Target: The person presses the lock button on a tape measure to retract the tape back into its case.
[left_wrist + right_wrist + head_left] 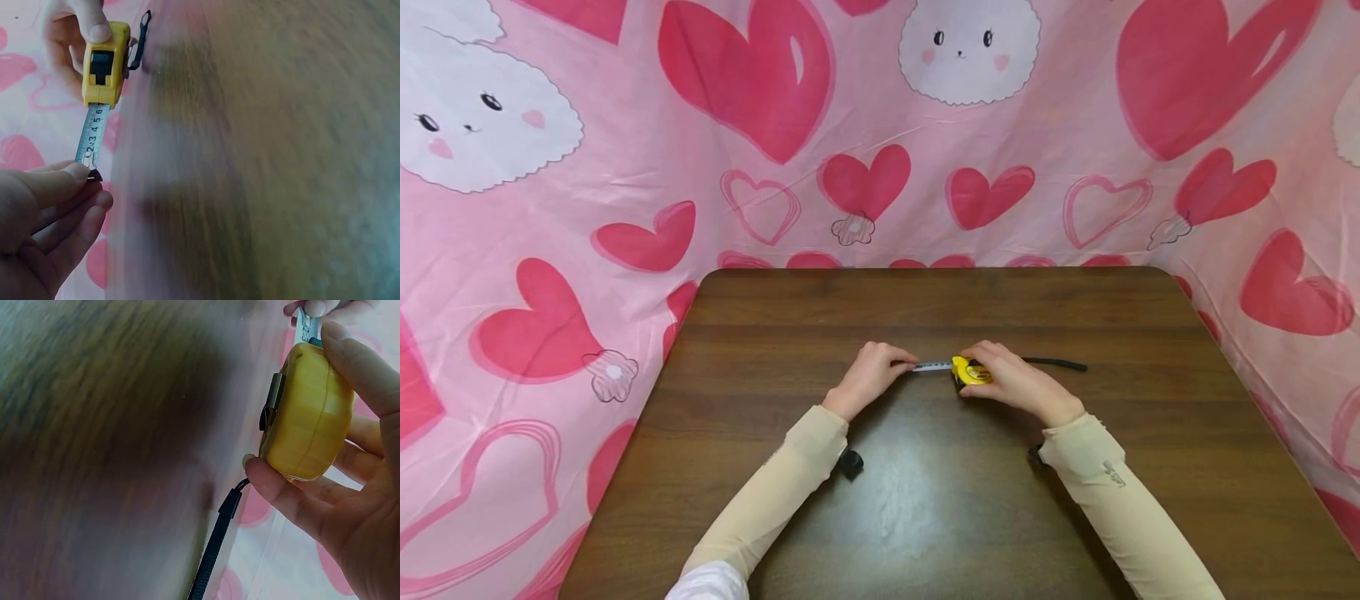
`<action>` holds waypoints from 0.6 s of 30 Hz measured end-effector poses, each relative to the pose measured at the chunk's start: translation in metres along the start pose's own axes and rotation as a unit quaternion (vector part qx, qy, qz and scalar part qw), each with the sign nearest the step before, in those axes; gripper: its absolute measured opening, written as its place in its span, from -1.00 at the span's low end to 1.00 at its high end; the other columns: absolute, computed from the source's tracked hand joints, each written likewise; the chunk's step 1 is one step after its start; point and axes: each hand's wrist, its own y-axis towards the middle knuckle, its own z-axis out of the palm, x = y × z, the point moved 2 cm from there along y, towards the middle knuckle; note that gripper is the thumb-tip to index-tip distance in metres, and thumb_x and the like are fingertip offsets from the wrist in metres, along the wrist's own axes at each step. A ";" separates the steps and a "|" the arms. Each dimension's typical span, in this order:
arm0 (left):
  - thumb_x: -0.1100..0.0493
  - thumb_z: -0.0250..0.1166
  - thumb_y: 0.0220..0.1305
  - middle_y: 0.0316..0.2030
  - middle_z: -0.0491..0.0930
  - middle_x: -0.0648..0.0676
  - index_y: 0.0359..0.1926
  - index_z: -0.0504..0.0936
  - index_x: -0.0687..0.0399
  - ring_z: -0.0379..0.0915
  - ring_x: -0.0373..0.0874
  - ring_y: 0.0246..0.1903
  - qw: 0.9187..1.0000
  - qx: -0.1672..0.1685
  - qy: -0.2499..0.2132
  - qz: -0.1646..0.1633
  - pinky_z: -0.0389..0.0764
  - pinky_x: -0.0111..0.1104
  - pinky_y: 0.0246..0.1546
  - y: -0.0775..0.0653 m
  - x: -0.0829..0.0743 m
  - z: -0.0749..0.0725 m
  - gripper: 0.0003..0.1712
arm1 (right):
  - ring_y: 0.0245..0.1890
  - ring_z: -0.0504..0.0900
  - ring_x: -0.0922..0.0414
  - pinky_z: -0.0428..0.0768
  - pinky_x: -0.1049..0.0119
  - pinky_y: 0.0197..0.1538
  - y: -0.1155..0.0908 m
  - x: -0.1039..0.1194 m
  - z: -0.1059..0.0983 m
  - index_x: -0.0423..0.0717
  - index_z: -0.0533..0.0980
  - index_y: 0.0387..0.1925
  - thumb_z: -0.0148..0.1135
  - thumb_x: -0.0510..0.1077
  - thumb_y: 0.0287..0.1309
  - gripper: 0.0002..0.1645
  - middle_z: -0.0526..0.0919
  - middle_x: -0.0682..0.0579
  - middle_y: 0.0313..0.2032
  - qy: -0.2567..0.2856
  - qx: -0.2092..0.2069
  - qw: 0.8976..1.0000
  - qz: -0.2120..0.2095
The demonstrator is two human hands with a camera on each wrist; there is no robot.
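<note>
A yellow tape measure (972, 372) is held in my right hand (1018, 385), thumb and fingers around its case. From its mouth a short length of silvery blade (934, 366) reaches left, with low numbers up to about 6 showing in the left wrist view. My left hand (872, 372) pinches the hooked end of that blade between thumb and forefinger. A black slide lock (100, 64) sits on the case. In the right wrist view, a metal belt clip (272, 403) and a black wrist strap (215, 553) show on the case's side and lower end.
Both hands are over the brown wooden table (895, 517). Pink cloth (925, 133) printed with hearts hangs behind the table and along its sides. Small black wrist cameras (850, 463) sit under the beige sleeves (775, 492).
</note>
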 end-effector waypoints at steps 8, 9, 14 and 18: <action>0.21 0.39 0.40 -0.13 0.82 0.01 -0.04 0.86 0.05 0.75 -0.17 -0.13 1.000 -0.001 0.005 0.008 0.71 -0.30 -0.03 0.005 -0.003 0.004 -0.81 | 0.06 0.54 0.00 0.58 -0.05 0.19 0.002 0.002 0.002 -0.22 0.52 0.26 0.51 0.07 0.24 -0.30 0.60 -0.09 0.12 -0.009 -0.011 1.000 -0.020; 0.21 0.39 0.40 -0.13 0.82 0.01 -0.04 0.86 0.05 0.75 -0.17 -0.13 1.000 -0.001 0.003 0.009 0.71 -0.30 -0.03 0.006 -0.004 0.005 -0.81 | 0.06 0.54 0.00 0.59 -0.04 0.18 0.002 0.002 0.003 -0.22 0.53 0.26 0.51 0.07 0.23 -0.30 0.60 -0.09 0.11 -0.010 -0.013 1.000 -0.022; 0.21 0.39 0.40 -0.13 0.82 0.01 -0.03 0.85 0.05 0.74 -0.17 -0.13 1.000 0.000 -0.008 0.008 0.71 -0.29 -0.03 0.009 -0.006 0.009 -0.81 | 0.06 0.55 0.00 0.59 -0.02 0.18 0.003 0.004 0.005 -0.22 0.53 0.25 0.52 0.07 0.22 -0.30 0.61 -0.09 0.11 -0.010 -0.015 0.999 -0.030; 0.21 0.38 0.41 -0.13 0.82 0.00 -0.04 0.86 0.03 0.74 -0.18 -0.13 1.000 0.000 -0.008 0.007 0.70 -0.31 -0.03 0.012 -0.008 0.013 -0.81 | 0.06 0.53 0.01 0.58 -0.02 0.19 0.004 0.007 0.005 -0.19 0.53 0.26 0.51 0.09 0.22 -0.30 0.59 -0.07 0.12 -0.003 -0.009 1.000 -0.024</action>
